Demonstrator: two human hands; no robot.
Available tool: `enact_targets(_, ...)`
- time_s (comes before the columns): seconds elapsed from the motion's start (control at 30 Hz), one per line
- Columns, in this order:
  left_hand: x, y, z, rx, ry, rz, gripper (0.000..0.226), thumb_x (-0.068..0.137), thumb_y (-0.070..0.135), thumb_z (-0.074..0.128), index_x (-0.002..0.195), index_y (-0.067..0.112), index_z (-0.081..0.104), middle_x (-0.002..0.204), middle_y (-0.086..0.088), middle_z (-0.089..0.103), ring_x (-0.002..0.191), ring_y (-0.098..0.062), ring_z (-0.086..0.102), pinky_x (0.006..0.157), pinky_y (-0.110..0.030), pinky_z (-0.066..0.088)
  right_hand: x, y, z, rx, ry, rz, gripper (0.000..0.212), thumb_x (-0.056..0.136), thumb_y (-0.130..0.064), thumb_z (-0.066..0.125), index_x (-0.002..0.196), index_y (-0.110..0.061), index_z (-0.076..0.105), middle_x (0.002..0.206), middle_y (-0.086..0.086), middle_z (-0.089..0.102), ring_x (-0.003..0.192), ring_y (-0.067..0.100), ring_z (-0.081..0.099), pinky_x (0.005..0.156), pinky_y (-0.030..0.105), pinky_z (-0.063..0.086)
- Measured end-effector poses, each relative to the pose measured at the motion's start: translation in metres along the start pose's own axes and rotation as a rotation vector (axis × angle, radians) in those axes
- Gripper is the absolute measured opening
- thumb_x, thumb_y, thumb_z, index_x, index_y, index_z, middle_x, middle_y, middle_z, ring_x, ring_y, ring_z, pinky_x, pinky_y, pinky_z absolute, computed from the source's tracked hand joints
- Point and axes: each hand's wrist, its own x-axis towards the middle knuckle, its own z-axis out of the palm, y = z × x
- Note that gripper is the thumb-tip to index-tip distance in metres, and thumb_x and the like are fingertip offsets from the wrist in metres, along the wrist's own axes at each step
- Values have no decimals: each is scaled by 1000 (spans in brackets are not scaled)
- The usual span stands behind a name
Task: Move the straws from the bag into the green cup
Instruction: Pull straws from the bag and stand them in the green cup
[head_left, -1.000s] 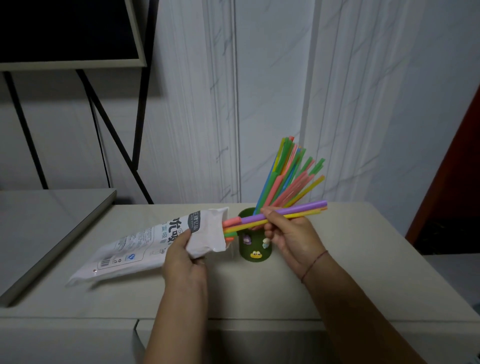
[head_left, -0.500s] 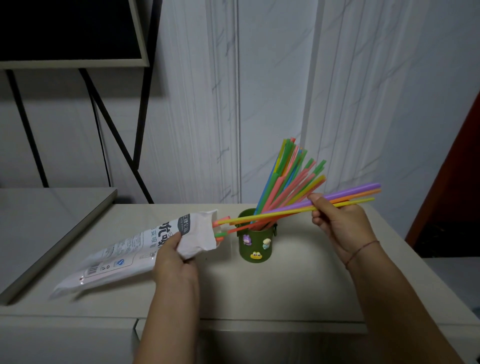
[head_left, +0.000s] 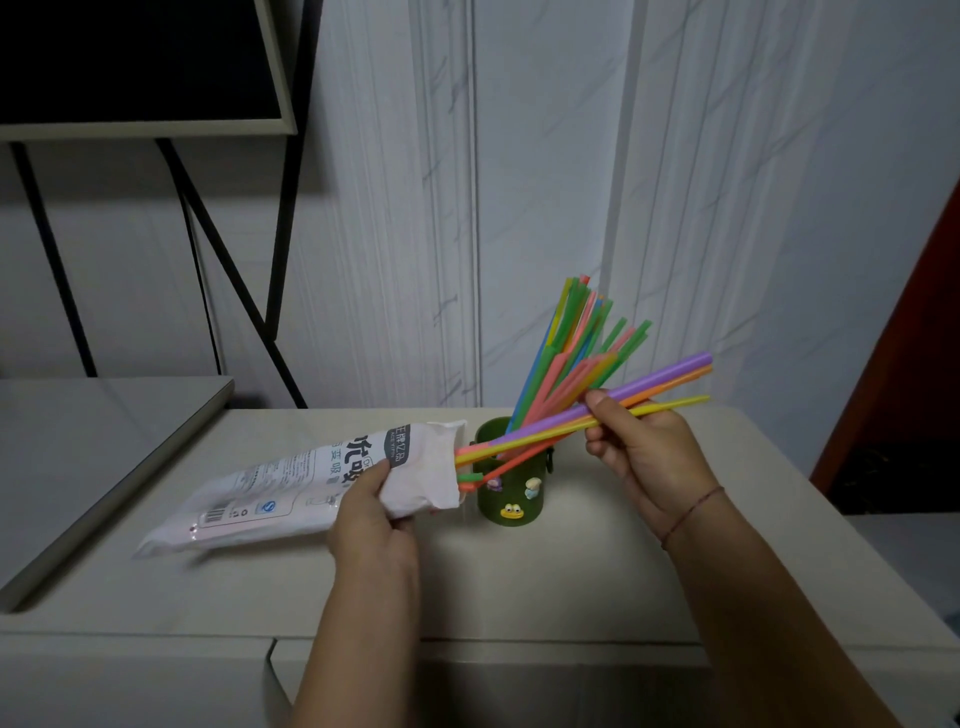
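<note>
Head view only. Grips the bag (head_left: 291, 483) near its open end with the left hand (head_left: 371, 519), fingers curled round the plastic, just left of the green cup (head_left: 511, 499); keeps the mouth turned toward the cup, probably so that straws come out close to the rim. Pinches a bundle of straws (head_left: 670, 382) (purple, orange, yellow) between thumb and fingers of the right hand (head_left: 644, 457), up and right of the cup. Holds the bundle slanting across the cup's front, lower ends at the bag's mouth; cannot tell whether clear of it. Leaves short tips (head_left: 470, 477) poking from the bag just beside the cup. Shows standing straws (head_left: 571, 343) fanned in the cup, leaning right. Rests cup and bag's tail on the tabletop (head_left: 571, 582). Likely needs the bundle lifted free and tipped upright over the rim.
</note>
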Motion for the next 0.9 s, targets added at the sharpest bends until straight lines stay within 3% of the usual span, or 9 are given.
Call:
enact_targets(0.1, -6, 0, 2, 40, -45, -24, 30, 84, -5, 58, 107, 13, 60, 122, -6, 65, 80, -17, 64, 49, -38, 57, -2, 4, 6, -4, -16, 10, 9, 87, -7, 60, 80, -2, 64, 49, -1, 57, 45, 6, 53, 47, 17, 49)
enact_targets(0.23, -7, 5, 1, 39, -73, -107, 44, 85, 1, 58, 127, 14, 57, 117, -8, 66, 95, -28, 65, 44, -55, 53, -4, 13, 17, -20, -28, 7, 11, 86, -8, 61, 76, -6, 63, 49, 0, 56, 44, 6, 53, 48, 18, 49)
enact_targets(0.37, -6, 4, -2, 87, -46, -164, 34, 82, 10, 63, 115, 18, 60, 97, -2, 67, 88, -24, 64, 43, -32, 55, -3, 12, 14, -13, 38, -20, 12, 87, -8, 60, 76, -6, 62, 46, -3, 56, 44, 6, 53, 48, 18, 49)
enact_targets(0.43, -8, 3, -1, 91, -87, -133, 35, 83, 8, 61, 116, 18, 58, 102, -5, 68, 92, -26, 66, 61, -41, 60, -2, 11, 12, -20, 40, -22, 11, 87, -9, 60, 77, -7, 62, 46, -4, 56, 44, 6, 54, 48, 18, 49)
enact_targets(0.5, -7, 4, 1, 73, -108, -96, 40, 85, 3, 58, 124, 14, 57, 119, -9, 66, 110, -31, 63, 84, -53, 54, -3, 13, 13, -27, 24, -9, 11, 87, -9, 60, 76, -7, 62, 46, -4, 57, 44, 6, 54, 49, 18, 50)
enact_targets(0.57, -9, 4, 3, 77, -129, -72, 30, 87, 1, 56, 115, 12, 60, 123, -10, 64, 111, -30, 62, 90, -56, 51, -3, 15, 15, -28, 6, 5, 11, 87, -8, 60, 77, -6, 63, 47, -3, 58, 43, 6, 54, 47, 18, 49)
enact_targets(0.63, -10, 4, 3, 92, -150, -73, 25, 88, 2, 55, 109, 12, 62, 121, -9, 63, 100, -27, 64, 79, -47, 57, -4, 18, 18, -27, -15, 20, 9, 87, -7, 60, 78, -4, 63, 48, -1, 59, 42, 6, 55, 46, 18, 49)
enact_targets(0.7, -8, 2, 2, 95, -149, -78, 38, 87, 2, 56, 124, 9, 60, 124, -10, 64, 100, -26, 64, 60, -40, 58, -6, 22, 21, -27, -39, 44, 9, 87, -6, 60, 79, -4, 63, 49, 0, 61, 42, 6, 56, 46, 17, 49)
enact_targets(0.9, -8, 1, 3, 52, -116, -79, 40, 86, 1, 57, 123, 14, 59, 116, -6, 66, 92, -23, 66, 53, -42, 57, -13, 32, 32, -45, -73, 108, 6, 87, -8, 61, 82, -6, 65, 55, 5, 62, 45, 8, 58, 48, 19, 51)
